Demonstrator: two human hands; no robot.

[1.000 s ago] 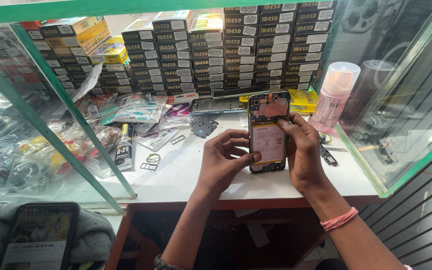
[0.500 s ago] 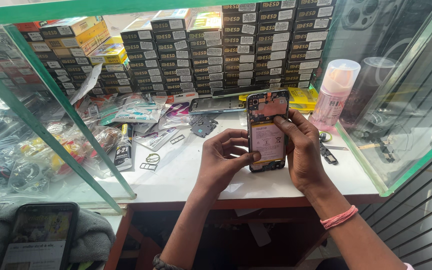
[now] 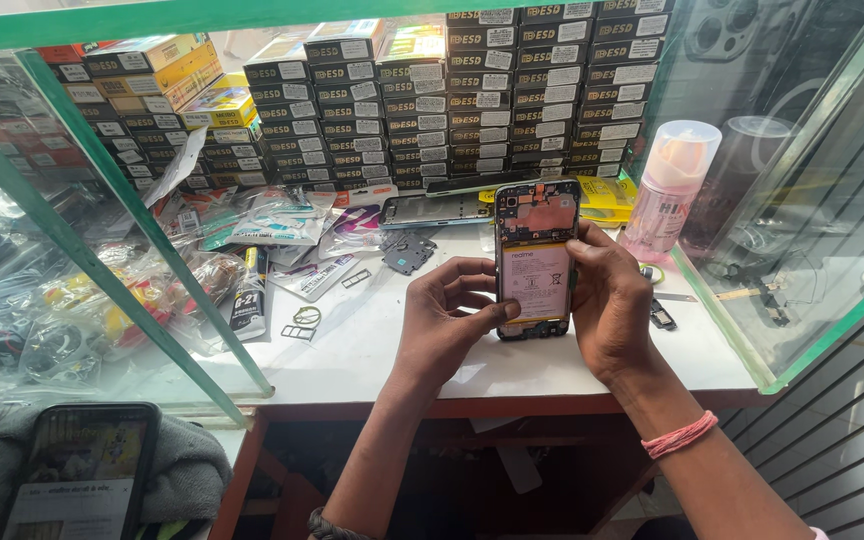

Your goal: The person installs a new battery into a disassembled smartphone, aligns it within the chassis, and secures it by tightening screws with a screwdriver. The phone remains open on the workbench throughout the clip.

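Observation:
Both my hands hold an opened phone [image 3: 535,257] upright above the white counter [image 3: 372,345]. Its back cover is off, so a white battery and an orange-topped circuit board show. My left hand [image 3: 449,320] grips its left edge with the thumb on the lower battery. My right hand [image 3: 607,300] wraps the right edge, fingers up along the side. A pink band sits on my right wrist.
Stacked small boxes [image 3: 472,100] line the back. A phone frame [image 3: 432,210], a dark cover piece [image 3: 409,252], a glue tube [image 3: 250,292], packets, a pink-capped bottle [image 3: 670,190] and small parts lie around. Green-edged glass panels [image 3: 142,230] stand left and right. Another phone [image 3: 82,470] lies bottom left.
The phone and both hands have stayed almost in place; my fingers have shifted only slightly on the phone's edges.

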